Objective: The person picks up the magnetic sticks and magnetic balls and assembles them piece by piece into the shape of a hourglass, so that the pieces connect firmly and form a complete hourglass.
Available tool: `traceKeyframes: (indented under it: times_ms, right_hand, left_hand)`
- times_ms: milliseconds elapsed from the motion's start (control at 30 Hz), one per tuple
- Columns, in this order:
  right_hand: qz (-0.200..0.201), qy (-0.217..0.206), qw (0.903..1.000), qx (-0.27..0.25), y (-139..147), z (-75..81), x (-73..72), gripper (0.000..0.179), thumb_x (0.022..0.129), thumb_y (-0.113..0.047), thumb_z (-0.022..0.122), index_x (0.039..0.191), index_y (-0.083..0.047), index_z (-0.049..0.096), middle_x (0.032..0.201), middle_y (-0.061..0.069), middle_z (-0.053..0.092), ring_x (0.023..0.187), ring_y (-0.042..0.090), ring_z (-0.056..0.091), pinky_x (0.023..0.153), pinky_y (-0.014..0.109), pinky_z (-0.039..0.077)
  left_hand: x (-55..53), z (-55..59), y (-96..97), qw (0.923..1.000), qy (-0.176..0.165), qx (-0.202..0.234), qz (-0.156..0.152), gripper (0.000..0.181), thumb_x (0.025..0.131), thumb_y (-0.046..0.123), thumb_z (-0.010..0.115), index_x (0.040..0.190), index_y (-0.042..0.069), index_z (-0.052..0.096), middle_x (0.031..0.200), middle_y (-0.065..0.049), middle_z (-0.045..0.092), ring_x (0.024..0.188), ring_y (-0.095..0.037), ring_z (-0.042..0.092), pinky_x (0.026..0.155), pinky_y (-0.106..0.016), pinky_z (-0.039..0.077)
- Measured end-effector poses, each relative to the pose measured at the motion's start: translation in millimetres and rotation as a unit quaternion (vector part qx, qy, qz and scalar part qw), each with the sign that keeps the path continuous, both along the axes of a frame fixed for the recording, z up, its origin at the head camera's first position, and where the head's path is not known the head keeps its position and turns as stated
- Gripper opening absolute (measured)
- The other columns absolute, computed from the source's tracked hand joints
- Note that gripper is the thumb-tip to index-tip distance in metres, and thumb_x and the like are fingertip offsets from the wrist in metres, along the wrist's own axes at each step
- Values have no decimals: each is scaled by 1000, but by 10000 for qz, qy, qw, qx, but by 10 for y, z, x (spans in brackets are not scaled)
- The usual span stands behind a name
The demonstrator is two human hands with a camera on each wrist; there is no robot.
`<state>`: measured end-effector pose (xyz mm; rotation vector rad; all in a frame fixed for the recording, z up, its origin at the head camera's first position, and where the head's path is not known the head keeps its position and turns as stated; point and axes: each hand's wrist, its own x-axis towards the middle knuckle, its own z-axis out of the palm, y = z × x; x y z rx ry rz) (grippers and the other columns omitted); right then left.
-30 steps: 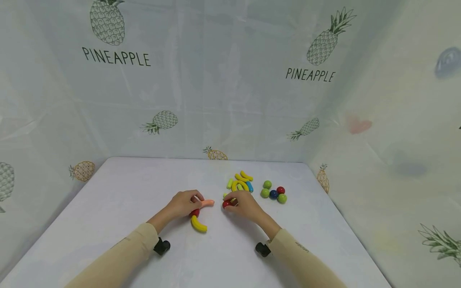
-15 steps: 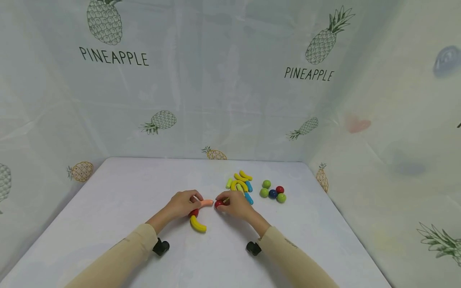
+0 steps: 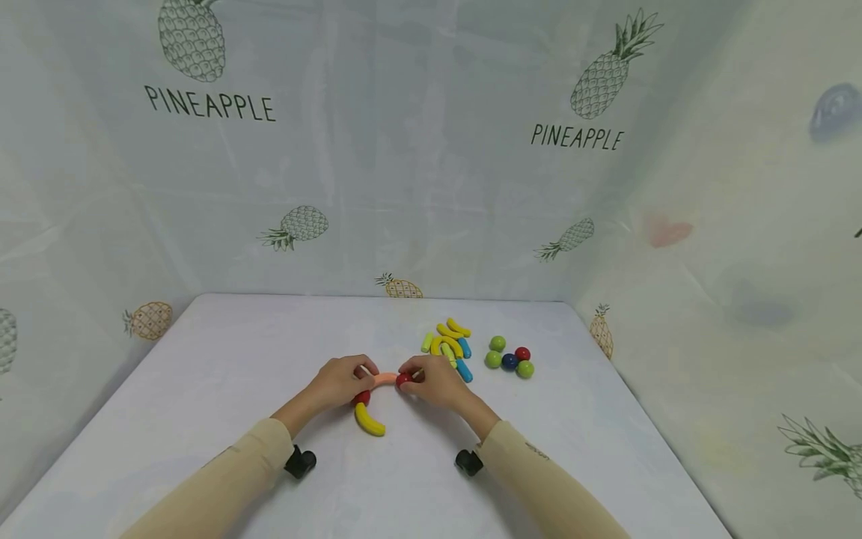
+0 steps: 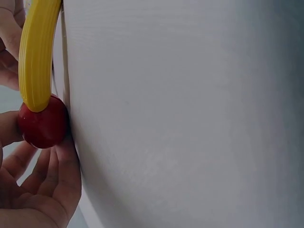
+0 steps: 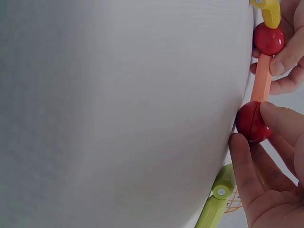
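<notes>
My left hand (image 3: 342, 378) grips a red ball (image 4: 45, 123) between thumb and fingers, low at the white table. A curved yellow rod (image 4: 38, 52) ends in that ball and points toward me in the head view. From the ball's other side a salmon-pink rod (image 5: 262, 80) runs to the right, with the left thumb near its base. My right hand (image 3: 436, 380) pinches a second red ball (image 5: 251, 122), which has a groove across it, at the pink rod's right end. Ball and rod end meet in the right wrist view.
Beyond the right hand lie several curved yellow rods (image 3: 450, 345), blue rods (image 3: 463, 370) and a light green jointed piece (image 5: 216, 199). Farther right sit green balls (image 3: 494, 359), a dark blue ball (image 3: 509, 362) and another red ball (image 3: 522, 353). A pineapple-print curtain (image 3: 404, 187) hangs behind the table.
My right hand has slid left with its red ball, closing the gap to the pink rod's end. The blue rod behind it has come into view. My left hand has hardly moved.
</notes>
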<state>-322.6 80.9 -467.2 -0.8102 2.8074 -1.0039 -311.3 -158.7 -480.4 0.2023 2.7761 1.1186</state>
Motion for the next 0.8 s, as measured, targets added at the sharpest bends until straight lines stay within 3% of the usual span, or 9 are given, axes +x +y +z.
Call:
traceKeyframes:
  times_ms: [367,533,800]
  right_hand:
    - [-285,6,9996,24,-11,-9,-7,25,94,-20,83,117,-11,77,103,1,77,87,11,68,79,25,60]
    - [-395,-27,9992,104,-35,-5,-21,24,95,-22,82,117,-14,76,104,1,78,89,11,69,80,26,60]
    - [-459,-149,9986,197,-75,-16,-59,25,96,-21,82,120,-15,75,107,0,78,94,12,69,84,27,60]
  left_hand:
    - [21,62,-9,9995,25,-37,-318,22,100,18,68,121,24,74,100,-2,68,75,-18,61,68,-30,52]
    - [41,61,-9,9995,-57,108,-291,21,100,18,69,121,20,73,98,-3,68,71,-17,62,65,-29,53]
    - [72,75,-14,9992,12,235,-321,22,98,16,72,120,15,72,98,-2,69,77,-17,60,66,-28,53]
